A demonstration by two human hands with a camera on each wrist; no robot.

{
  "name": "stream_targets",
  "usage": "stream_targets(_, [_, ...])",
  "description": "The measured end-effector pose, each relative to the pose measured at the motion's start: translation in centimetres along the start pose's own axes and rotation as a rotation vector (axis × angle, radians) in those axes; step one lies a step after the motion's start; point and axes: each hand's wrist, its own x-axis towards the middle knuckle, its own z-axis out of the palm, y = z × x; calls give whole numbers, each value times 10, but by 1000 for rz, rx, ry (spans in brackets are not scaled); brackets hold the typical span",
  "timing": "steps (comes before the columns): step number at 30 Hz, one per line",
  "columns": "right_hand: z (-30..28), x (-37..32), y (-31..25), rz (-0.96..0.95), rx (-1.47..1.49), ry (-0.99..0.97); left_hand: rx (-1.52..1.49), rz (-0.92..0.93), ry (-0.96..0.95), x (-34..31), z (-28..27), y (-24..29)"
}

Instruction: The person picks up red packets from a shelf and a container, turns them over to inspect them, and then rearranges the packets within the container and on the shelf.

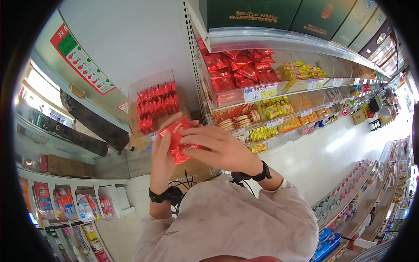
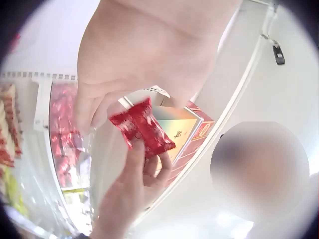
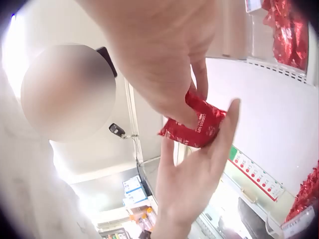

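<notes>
A small shiny red snack packet (image 1: 178,142) with white lettering is held up in front of the chest, between both hands. My right hand (image 1: 227,148) pinches it, with the thumb (image 2: 134,152) on one face in the left wrist view and fingers curled behind. My left hand (image 1: 160,159) is around the packet's other side, its fingers fairly straight. In the right wrist view the left palm (image 3: 187,184) lies under the packet (image 3: 199,124), fingers reaching past its edge.
A clear bin (image 1: 131,94) of similar red packets hangs just beyond the hands. To the right, shelves hold more red packets (image 1: 240,67), yellow packets (image 1: 301,72) and price labels (image 1: 260,91). Dark green boxes (image 1: 253,15) stand above. A glass-fronted counter (image 1: 74,166) is on the left.
</notes>
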Motion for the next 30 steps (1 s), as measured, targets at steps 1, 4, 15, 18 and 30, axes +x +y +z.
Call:
stream_targets(1, [-2,2,0,53,65,7,26,14,55,1,-3,-1])
stream_targets(4, [-25,15,4,276,192,53,64,57,239,2,-10,-2])
stream_targets(15, [-86,31,189,547,-338,-204,69,103,262,-18,-20,-4])
stream_targets(18, [-99,47,188,702,-324,-486,97,104,276,-23,-22,-5])
stream_targets(30, [-100,16,167,518,-628,15,74,123,305,-19,-29,-8])
